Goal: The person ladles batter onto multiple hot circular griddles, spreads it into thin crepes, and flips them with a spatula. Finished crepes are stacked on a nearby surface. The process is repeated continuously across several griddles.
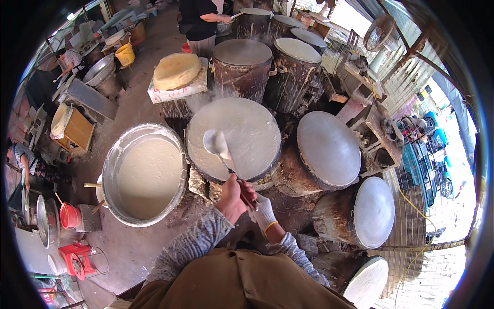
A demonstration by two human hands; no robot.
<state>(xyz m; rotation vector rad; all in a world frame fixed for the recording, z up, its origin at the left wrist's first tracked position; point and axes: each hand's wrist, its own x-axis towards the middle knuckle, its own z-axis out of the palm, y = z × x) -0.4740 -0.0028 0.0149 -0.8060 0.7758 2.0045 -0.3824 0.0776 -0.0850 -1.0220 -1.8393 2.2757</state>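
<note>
A round griddle [257,131] covered with pale, wet batter lies in front of me, with steam at its upper left. Over it hangs a batter-coated ladle [215,141]. My left hand [232,200] is bare and closed round the ladle's handle. Just right of it, my right hand [264,212] wears a white glove. It is closed round the brown wooden handle [250,198] of a thin, long-bladed tool whose blade runs beside the ladle. The hands are close together, and their fingers partly hide both handles. To the left stands a wide metal basin [117,202] of creamy batter [149,172].
Bare griddles [329,149] on drum stoves stand at right, another [374,212] nearer. Beyond mine are more drum stoves [242,72]. A stack of flat pancakes [177,71] rests on a stand. A person in black [198,20] works at the back. A red stool-like object [77,260] sits lower left.
</note>
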